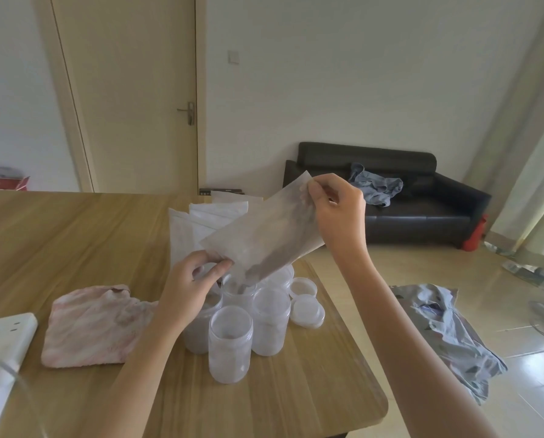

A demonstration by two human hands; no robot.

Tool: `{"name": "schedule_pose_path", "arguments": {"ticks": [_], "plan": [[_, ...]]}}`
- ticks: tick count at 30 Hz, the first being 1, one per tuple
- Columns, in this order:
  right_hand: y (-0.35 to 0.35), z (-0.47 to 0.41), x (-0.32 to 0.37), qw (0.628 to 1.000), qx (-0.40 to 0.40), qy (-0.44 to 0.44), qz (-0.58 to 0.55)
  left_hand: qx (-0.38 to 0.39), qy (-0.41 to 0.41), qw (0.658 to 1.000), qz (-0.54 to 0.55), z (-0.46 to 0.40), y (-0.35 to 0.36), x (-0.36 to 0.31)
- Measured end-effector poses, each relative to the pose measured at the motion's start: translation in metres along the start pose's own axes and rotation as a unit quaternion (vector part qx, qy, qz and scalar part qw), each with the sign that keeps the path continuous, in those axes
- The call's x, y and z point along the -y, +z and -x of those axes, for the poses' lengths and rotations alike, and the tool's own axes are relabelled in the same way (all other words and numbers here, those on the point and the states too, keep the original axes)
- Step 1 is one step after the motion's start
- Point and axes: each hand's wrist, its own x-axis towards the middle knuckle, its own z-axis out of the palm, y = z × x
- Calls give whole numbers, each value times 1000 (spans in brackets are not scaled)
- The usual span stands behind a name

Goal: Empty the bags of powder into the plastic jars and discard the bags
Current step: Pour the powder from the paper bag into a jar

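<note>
A translucent bag [264, 235] of dark powder is tilted above the jars, its lower open corner over the mouth of a plastic jar [237, 294]. My right hand [335, 205] pinches the bag's raised upper corner. My left hand [190, 284] pinches the lower edge beside the jar mouth. Dark powder lies along the bag's lower side. Several clear plastic jars stand clustered on the wooden table [74, 235], the nearest jar [230, 343] at the front. A stack of white bags [198, 222] lies behind them.
Round lids [307, 306] lie to the right of the jars. A pink-white cloth [90, 324] lies to the left, a white power strip [6, 336] at the far left. A grey bag [447, 330] lies on the floor right of the table; a black sofa [406, 200] stands behind.
</note>
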Motion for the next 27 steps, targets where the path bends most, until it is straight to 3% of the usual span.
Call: {"name": "schedule_pose_path", "arguments": {"ticks": [27], "plan": [[4, -1, 5, 1000, 15, -10, 17, 5, 3, 1000, -12, 1, -3, 3]]}}
